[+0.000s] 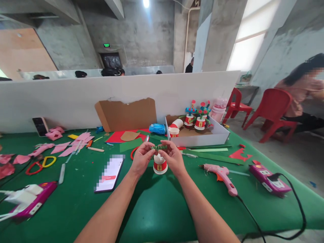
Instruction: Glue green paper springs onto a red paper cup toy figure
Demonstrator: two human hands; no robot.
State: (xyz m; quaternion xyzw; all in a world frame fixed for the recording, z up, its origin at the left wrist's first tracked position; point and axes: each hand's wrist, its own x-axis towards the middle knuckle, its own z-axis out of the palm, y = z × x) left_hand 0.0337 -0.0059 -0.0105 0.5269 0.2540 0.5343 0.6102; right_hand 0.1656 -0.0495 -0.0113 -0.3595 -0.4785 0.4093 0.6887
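Observation:
My left hand (142,157) and my right hand (173,157) meet in front of me, pinching a green folded-paper spring (159,147) by its two ends. The spring is stretched sideways between my fingertips. Just under it a red and white paper cup (160,165) stands upside down on the green table, with a small gold label on its side. My fingers partly hide the cup's top. More green folds show beside the cup near my left fingers; whether they are fixed to it I cannot tell.
To the right lie a pink glue gun (221,175) and a purple power strip (269,180). A white box (199,138) holds several decorated cups behind my hands. A phone (110,173), scissors (42,165), pink paper scraps (78,143) and another power strip (37,199) are on the left.

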